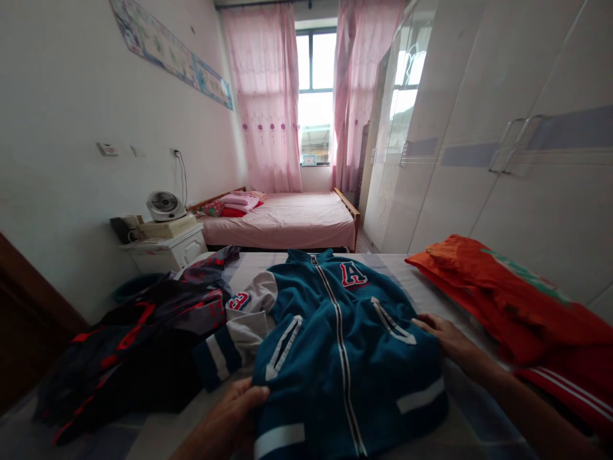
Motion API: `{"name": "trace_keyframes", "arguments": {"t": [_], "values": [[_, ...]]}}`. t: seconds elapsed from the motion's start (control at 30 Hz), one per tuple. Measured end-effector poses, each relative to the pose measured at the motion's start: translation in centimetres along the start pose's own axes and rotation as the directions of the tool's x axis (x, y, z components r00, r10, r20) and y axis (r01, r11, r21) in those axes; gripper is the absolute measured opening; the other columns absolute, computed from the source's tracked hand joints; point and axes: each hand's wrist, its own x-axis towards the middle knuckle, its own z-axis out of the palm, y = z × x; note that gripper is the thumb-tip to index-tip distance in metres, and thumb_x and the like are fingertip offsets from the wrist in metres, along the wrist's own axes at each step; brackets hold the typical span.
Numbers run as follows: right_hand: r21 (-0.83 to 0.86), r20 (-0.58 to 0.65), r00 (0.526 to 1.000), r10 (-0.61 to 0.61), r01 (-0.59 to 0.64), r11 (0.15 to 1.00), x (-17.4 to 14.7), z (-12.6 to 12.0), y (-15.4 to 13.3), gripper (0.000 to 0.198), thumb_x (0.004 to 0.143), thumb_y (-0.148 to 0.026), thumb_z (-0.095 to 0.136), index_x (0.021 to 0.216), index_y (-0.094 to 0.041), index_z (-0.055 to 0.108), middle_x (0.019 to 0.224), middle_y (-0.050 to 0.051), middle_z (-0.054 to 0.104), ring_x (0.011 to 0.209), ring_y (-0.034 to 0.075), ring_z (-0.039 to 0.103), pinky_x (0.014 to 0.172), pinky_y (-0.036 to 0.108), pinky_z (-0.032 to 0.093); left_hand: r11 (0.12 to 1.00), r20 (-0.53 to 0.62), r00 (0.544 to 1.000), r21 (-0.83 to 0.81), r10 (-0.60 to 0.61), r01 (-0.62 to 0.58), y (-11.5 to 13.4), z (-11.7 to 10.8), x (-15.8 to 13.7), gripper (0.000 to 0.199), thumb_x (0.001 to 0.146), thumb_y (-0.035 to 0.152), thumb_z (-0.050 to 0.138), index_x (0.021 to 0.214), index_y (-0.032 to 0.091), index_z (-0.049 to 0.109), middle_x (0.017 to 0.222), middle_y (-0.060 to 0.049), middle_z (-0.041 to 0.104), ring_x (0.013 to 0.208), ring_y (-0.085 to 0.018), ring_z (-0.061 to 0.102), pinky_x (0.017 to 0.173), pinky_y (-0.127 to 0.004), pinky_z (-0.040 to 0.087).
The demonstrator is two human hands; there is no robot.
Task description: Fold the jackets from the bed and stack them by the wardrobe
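Note:
A teal zip-up jacket [318, 332] lies front up on the bed nearest me, its collar pointing away. It has a red and white letter A on the chest, white-edged pockets and a closed front zip. The grey left-side sleeve [244, 329], with a teal and white cuff, is bent out beside the body; the other sleeve is out of sight. My left hand [232, 412] pinches the jacket's lower left edge, thumb on top and the other fingers mostly hidden. At the opposite side edge, below the pocket, my right hand [445, 335] grips the cloth.
Dark clothes with red patches [158, 332] are heaped to the left. An orange garment [507, 300] lies to the right, above a red one with white stripes [569, 390]. Beyond stand a white bedside cabinet [167, 249] with a fan [165, 206], a pink bed [292, 220] and white wardrobes [460, 128].

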Motion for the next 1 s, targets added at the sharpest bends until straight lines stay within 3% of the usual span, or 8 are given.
{"name": "trace_keyframes", "arguments": {"t": [0.17,0.33,0.47,0.57,0.67,0.8,0.9,1.0], "values": [[0.271,0.068,0.992,-0.106,0.084,0.959,-1.6,-1.1,-4.3,0.044,0.072,-0.042,0.059,0.11,-0.019,0.059,0.087,0.007,0.07,0.071,0.02,0.066,0.066,0.031,0.053,0.954,0.13,0.988,-0.276,-0.083,0.116,2.4,-0.8,-1.2,0.038,0.065,0.044,0.058,0.092,0.018,0.065,0.081,-0.008,0.07,0.08,-0.029,0.067,0.072,-0.039,0.052],[-0.069,0.079,0.974,-0.211,0.216,0.974,-1.8,-1.6,-2.1,0.039,0.074,-0.043,0.051,0.103,-0.019,0.064,0.092,0.008,0.069,0.073,0.022,0.065,0.063,0.034,0.053,0.967,0.05,0.998,0.25,0.039,-0.05,0.2,-5.0,-1.0,0.026,0.067,0.046,0.059,0.071,0.021,0.066,0.071,-0.002,0.068,0.071,-0.024,0.065,0.067,-0.032,0.051],[-0.367,0.074,0.961,-0.267,0.275,0.889,-1.1,-0.9,1.8,0.057,0.066,-0.04,0.058,0.116,-0.013,0.058,0.116,0.013,0.061,0.089,0.024,0.063,0.078,0.036,0.05,0.582,-0.152,0.939,0.811,0.309,-0.06,-0.4,-6.8,-0.3,0.038,0.082,0.051,0.042,0.097,0.024,0.065,0.071,-0.002,0.068,0.071,-0.024,0.066,0.065,-0.028,0.046],[-0.262,0.077,0.989,-0.125,0.141,0.955,-0.6,-0.2,1.6,0.076,0.064,-0.048,0.06,0.13,-0.014,0.045,0.117,0.014,0.06,0.074,0.021,0.064,0.067,0.034,0.051,0.368,-0.283,0.866,0.921,0.412,0.126,0.6,-7.1,0.7,0.062,0.087,0.051,0.032,0.14,0.019,0.031,0.079,-0.006,0.07,0.073,-0.028,0.067,0.064,-0.033,0.045],[-0.124,0.118,0.993,-0.011,0.026,0.992,-0.4,0.5,-0.1,0.065,0.059,-0.048,0.063,0.115,-0.016,0.057,0.096,0.009,0.068,0.073,0.021,0.064,0.061,0.03,0.049,0.187,-0.264,0.884,0.961,0.386,0.205,1.0,-7.5,2.2,0.067,0.088,0.05,0.031,0.142,0.011,0.025,0.081,-0.014,0.07,0.079,-0.034,0.067,0.067,-0.039,0.045],[-0.035,0.23,0.973,0.034,-0.027,0.999,-0.5,0.8,-1.7,0.039,0.062,-0.043,0.062,0.09,-0.016,0.065,0.072,0.002,0.067,0.063,0.018,0.061,0.053,0.026,0.044,0.038,-0.176,0.905,0.984,0.386,0.175,1.5,-8.1,3.8,0.041,0.087,0.033,0.038,0.121,0.018,0.053,0.087,-0.014,0.071,0.084,-0.031,0.067,0.068,-0.034,0.045],[-0.024,0.095,0.994,-0.06,0.062,0.998,0.1,0.6,-2.3,0.033,0.065,-0.038,0.058,0.091,-0.017,0.061,0.074,0.002,0.067,0.066,0.018,0.062,0.056,0.026,0.045,-0.03,-0.083,0.897,0.994,0.435,0.107,3.7,-7.7,3.9,0.03,0.086,0.026,0.038,0.105,0.021,0.06,0.082,-0.01,0.071,0.079,-0.027,0.068,0.062,-0.029,0.043],[-0.2,-0.078,0.967,-0.242,0.222,0.954,1.2,-0.1,-3.6,0.03,0.066,-0.034,0.053,0.09,-0.018,0.058,0.07,0.003,0.064,0.067,0.02,0.062,0.059,0.03,0.047,-0.093,-0.097,0.82,0.979,0.564,0.18,7.5,-7.0,3.2,0.034,0.09,0.03,0.036,0.114,0.018,0.056,0.084,-0.012,0.07,0.078,-0.029,0.067,0.058,-0.03,0.041]]}}
